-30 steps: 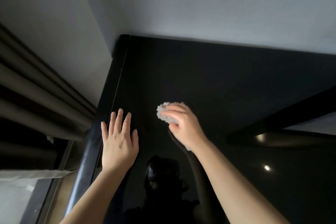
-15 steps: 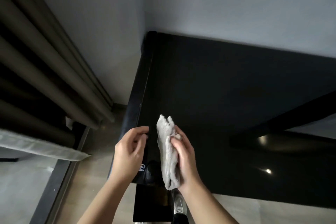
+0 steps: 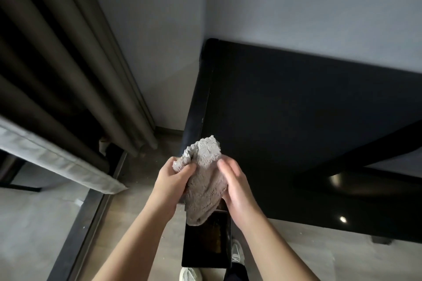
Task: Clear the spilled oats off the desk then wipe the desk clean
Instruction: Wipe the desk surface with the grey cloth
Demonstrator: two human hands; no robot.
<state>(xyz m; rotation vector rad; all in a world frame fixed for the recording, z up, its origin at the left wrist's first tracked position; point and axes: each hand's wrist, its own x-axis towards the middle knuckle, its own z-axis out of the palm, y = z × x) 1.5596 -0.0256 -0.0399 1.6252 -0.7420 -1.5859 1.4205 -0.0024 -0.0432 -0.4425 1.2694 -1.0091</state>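
Observation:
A fluffy grey cloth (image 3: pixel 204 178) hangs bunched between both my hands, just off the near left corner of the glossy black desk (image 3: pixel 296 109). My left hand (image 3: pixel 173 180) grips its upper left fold. My right hand (image 3: pixel 235 187) holds its right side with the fingers pressed against it. The cloth's lower end dangles over a black rectangular bin (image 3: pixel 206 242) on the floor, which holds something brownish. No oats show on the dark desk top.
Dark pleated curtains (image 3: pixel 68 70) hang at the left beside a grey bed edge (image 3: pixel 59 162). A pale wall runs behind the desk. Small crumbs dot the wooden floor (image 3: pixel 141 189) by the bin. My shoes (image 3: pixel 189 275) are at the bottom edge.
My right hand lifted the cloth off the desk and drew it back over the desk's corner above the bin. My left hand left the desk top and took hold of the cloth too.

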